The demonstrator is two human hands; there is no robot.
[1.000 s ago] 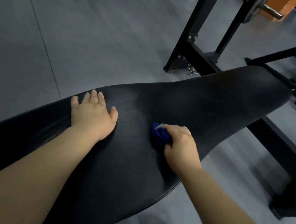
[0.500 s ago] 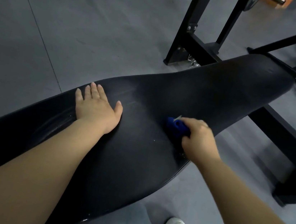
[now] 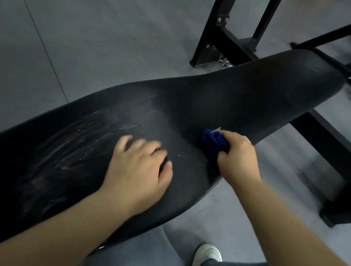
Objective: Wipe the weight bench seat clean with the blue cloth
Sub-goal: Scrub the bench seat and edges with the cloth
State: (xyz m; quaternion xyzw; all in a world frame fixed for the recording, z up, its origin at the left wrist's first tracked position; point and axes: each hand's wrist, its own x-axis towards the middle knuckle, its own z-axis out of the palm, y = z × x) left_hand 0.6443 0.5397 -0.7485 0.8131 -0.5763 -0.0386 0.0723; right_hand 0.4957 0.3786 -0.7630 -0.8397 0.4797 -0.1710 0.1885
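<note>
Grips the cloth [image 3: 214, 141] in the right hand [image 3: 239, 158], fingers curled tight round the bunched blue fabric, knuckles up. Presses the wad onto the seat [image 3: 218, 107] close to its near edge, at about 2 o'clock from the left hand [image 3: 138, 168]. Leaves a fold of cloth poking out of the fist toward 10 o'clock. Reaches in with the right forearm from 5 o'clock, wrist nearly straight.

Sets the left hand palm-down over the middle of the seat, forearm entering from 7 o'clock. Holds those fingers close together and slightly bent, thumb out toward 3 o'clock, nothing in the grasp. Blurs there, so cannot tell whether the fingertips touch the pad.

Shows pale streaks [image 3: 94, 135] on the black pad at 10 o'clock from the left hand.

Plants 1 white shoe [image 3: 207, 255] on the grey floor [image 3: 72, 30] at 6 o'clock from the right hand, with grey trousers [image 3: 142, 258] along the bottom edge. Places a black rack [image 3: 217, 26] beyond the seat at 12 o'clock and a black beam [image 3: 335, 149] under it at 3 o'clock.
</note>
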